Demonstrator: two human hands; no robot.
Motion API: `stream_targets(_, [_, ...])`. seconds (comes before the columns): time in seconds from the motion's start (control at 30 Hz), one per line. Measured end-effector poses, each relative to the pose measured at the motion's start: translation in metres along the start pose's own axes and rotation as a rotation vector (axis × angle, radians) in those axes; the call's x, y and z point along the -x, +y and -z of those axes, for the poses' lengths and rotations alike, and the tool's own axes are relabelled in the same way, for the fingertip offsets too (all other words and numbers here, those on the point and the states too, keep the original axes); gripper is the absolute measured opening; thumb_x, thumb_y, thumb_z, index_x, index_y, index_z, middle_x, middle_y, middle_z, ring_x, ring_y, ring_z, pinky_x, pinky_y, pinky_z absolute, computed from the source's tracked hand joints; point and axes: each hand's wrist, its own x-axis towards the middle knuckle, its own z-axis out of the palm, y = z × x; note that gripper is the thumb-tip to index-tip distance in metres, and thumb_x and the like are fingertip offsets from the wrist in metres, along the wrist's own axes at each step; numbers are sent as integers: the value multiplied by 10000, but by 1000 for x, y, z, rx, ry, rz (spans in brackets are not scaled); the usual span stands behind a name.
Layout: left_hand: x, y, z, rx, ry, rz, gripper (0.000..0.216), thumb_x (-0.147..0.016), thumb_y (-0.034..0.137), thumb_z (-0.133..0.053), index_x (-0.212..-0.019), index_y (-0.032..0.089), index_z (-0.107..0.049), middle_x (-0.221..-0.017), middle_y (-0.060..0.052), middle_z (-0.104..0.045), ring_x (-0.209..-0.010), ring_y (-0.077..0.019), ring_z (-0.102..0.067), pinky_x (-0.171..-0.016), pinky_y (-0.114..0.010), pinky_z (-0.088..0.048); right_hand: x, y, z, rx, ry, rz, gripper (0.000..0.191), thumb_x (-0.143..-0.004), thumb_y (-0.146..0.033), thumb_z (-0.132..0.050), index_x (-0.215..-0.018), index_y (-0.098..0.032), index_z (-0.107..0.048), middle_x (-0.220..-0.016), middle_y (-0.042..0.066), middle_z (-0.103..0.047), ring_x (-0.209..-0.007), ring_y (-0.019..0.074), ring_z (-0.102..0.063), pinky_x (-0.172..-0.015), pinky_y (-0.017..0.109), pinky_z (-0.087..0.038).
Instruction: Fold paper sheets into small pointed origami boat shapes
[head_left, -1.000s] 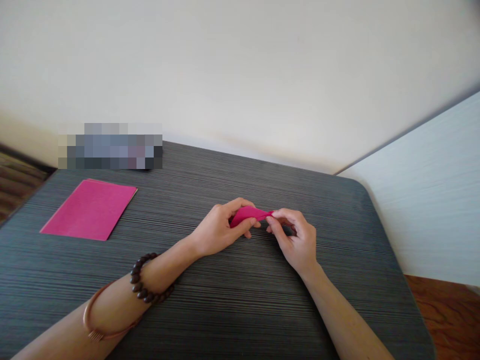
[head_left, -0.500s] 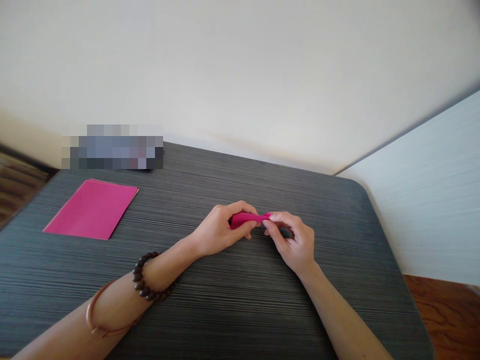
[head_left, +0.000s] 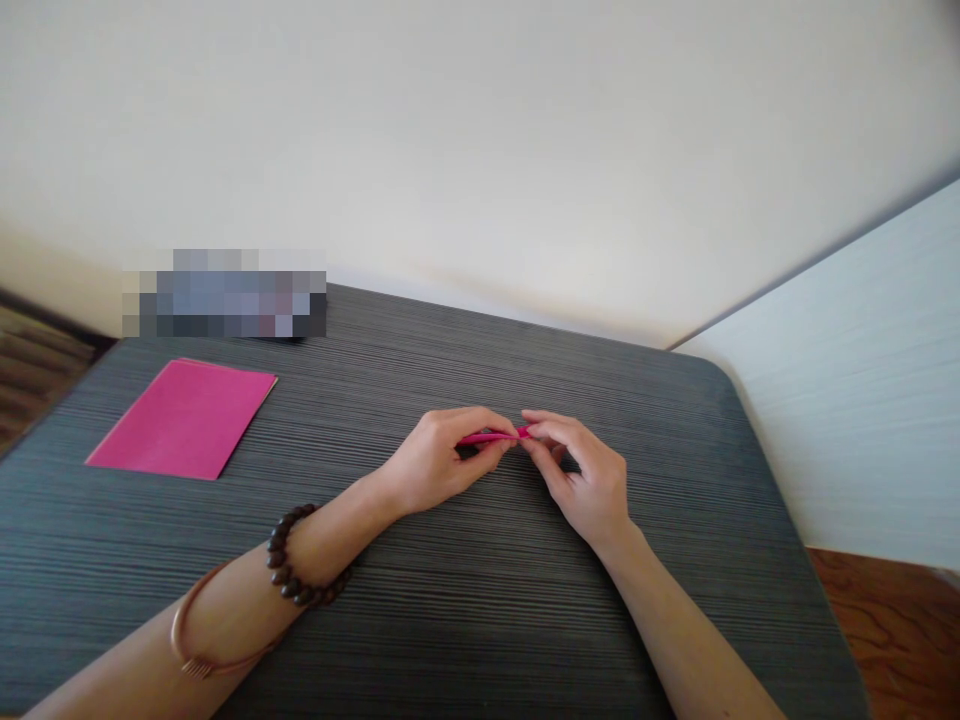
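Observation:
A folded piece of pink paper (head_left: 486,437) is held between my two hands, a little above the dark table. It shows as a thin strip, seen nearly edge-on, and much of it is hidden by fingers. My left hand (head_left: 442,458) is closed, pinching the paper between thumb and fingers. From the other side, my right hand (head_left: 581,475) pinches the paper's right end with thumb and fingertips, close to the left fingertips. Dark beads and a copper-coloured bangle circle my left wrist and forearm.
On the left of the dark striped table (head_left: 480,620) lies a small stack of pink paper sheets (head_left: 184,420). Behind it, at the back left, is a pixelated object (head_left: 232,300) I cannot make out. A pale wall borders the back, and a light panel (head_left: 847,390) stands along the right.
The pink paper has turned from showing a broader face to a thin edge. My right fingers have shifted slightly left along it, and both hands keep their hold.

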Motion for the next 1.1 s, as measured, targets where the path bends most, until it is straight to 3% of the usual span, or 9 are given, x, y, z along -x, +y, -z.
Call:
stream_targets(0.13, [1, -7, 1, -157, -18, -133, 152, -865, 167, -525, -969, 188, -634, -932, -19, -697, -800, -127, -646, -752, -235, -499, -2, 0, 3, 36, -32, 15, 111, -849, -151, -582, -912, -237, -612, -1125, 41, -653, -801, 124, -649, -638, 252, -545])
stream_targets(0.47, [3, -12, 2, -336, 11, -287, 140, -895, 217, -523, -966, 196, -642, -967, -20, -713, -823, -134, -662, -778, -256, -495, -2, -5, 3, 33, -25, 50, 64, -842, -157, -596, -846, -214, -626, -1061, 54, -621, -765, 127, -640, -734, 298, -550])
stream_targets(0.63, [4, -12, 1, -268, 5, -215, 144, -893, 241, -526, -956, 189, -645, -945, -28, -712, -795, -133, -658, -751, -245, -497, -2, -3, 2, -83, -34, -44, 38, -835, -189, -609, -853, -222, -616, -1055, 53, -623, -787, 139, -640, -739, 319, -553])
stream_targets(0.77, [3, -9, 1, -164, 20, -116, 145, -882, 262, -536, -924, 178, -647, -901, -30, -707, -778, -127, -647, -732, -228, -494, 1, 1, -2, -298, -22, -236, 238, -798, -241, -662, -1010, -237, -553, -979, 35, -669, -696, 123, -645, -686, 302, -561])
stream_targets(0.87, [3, -6, 2, -129, 29, -81, 143, -872, 266, -546, -913, 181, -653, -886, -26, -706, -771, -124, -646, -729, -221, -492, 2, 2, -3, -368, -27, -319, 250, -787, -278, -674, -993, -223, -541, -907, 30, -690, -697, 134, -655, -685, 302, -559])
stream_targets(1.0, [2, -3, 2, -110, 36, -70, 133, -860, 249, -562, -916, 180, -661, -876, -18, -709, -761, -119, -648, -717, -211, -491, 2, 2, -3, -401, -42, -361, 241, -777, -280, -685, -968, -214, -554, -896, 35, -698, -702, 138, -659, -673, 294, -556])
stream_targets(1.1, [2, -2, 3, -117, 54, -88, 125, -862, 238, -561, -904, 172, -658, -870, -21, -711, -757, -117, -651, -717, -211, -495, 2, 1, -3, -373, 25, -304, 229, -783, -233, -679, -968, -229, -544, -939, 32, -699, -705, 134, -660, -669, 295, -556])
